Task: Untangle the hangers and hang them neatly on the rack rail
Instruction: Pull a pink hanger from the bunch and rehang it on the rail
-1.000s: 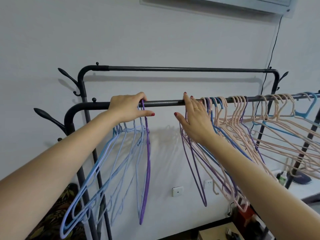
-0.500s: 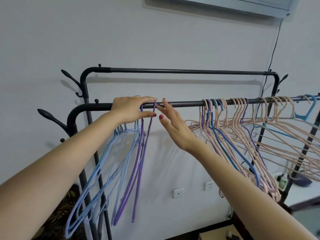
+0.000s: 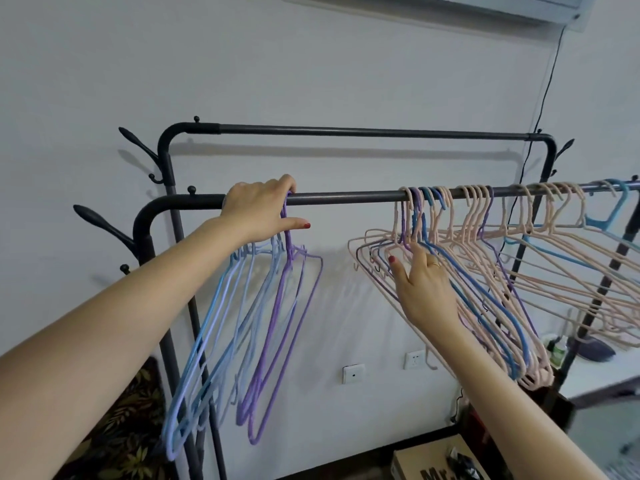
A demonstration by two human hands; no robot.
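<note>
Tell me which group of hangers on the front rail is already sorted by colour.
The blue and purple hangers under the left hand on the front rail; the bunch at the right hand mixes pink, blue and purple.

Even, soft daylight, faint shadows on the wall (image 3: 346, 81), wide-angle bending at edges.

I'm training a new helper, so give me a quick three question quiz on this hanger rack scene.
1. True or false: the left hand rests on the front rail, over the hooks of the sorted hangers.
2. What colours are the sorted hangers?
3. The right hand is: A) on the back rail; B) reaching into the tangled hangers; C) hanging idle.

Key: 1 true; 2 blue and purple; 3 B.
</note>
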